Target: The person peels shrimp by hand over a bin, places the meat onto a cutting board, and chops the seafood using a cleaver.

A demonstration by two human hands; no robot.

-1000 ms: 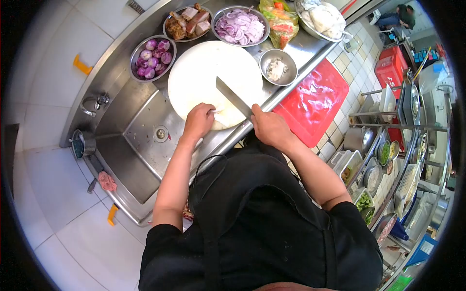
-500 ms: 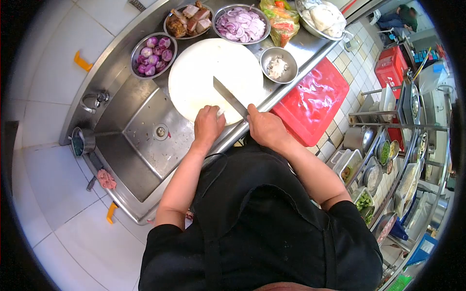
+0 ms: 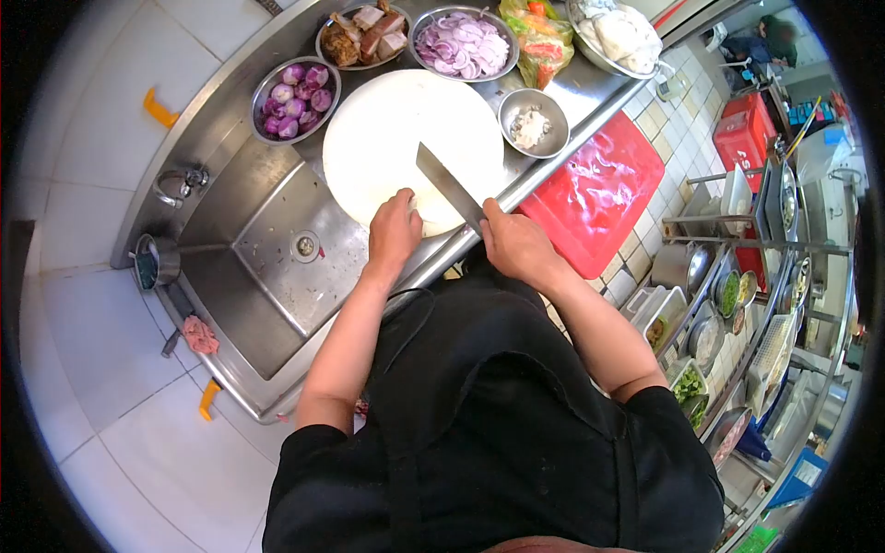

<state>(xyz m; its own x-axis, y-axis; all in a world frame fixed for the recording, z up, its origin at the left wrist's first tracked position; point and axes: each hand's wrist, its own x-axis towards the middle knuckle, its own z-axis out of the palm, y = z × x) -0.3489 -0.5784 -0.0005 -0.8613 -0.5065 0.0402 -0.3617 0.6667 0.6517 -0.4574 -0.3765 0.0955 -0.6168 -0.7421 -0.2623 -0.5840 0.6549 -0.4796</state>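
A round white cutting board sits beside the sink basin. My right hand is closed round the handle of a wide-bladed knife, whose blade points up and left over the board. At the board's near edge is my left hand, its fingers curled together. A small pale bit shows by its fingertips, too small to name. To the right of the board stands a small metal bowl with whitish pieces in it.
Behind the board are bowls of peeled purple onions, meat chunks and sliced onion, plus a vegetable bag. The metal sink lies left. A red lid and loaded shelves are on the right.
My right hand and the knife have shifted slightly right, widening the gap from my left hand. The pale bit by my left fingertips shows less. The view has moved slightly.
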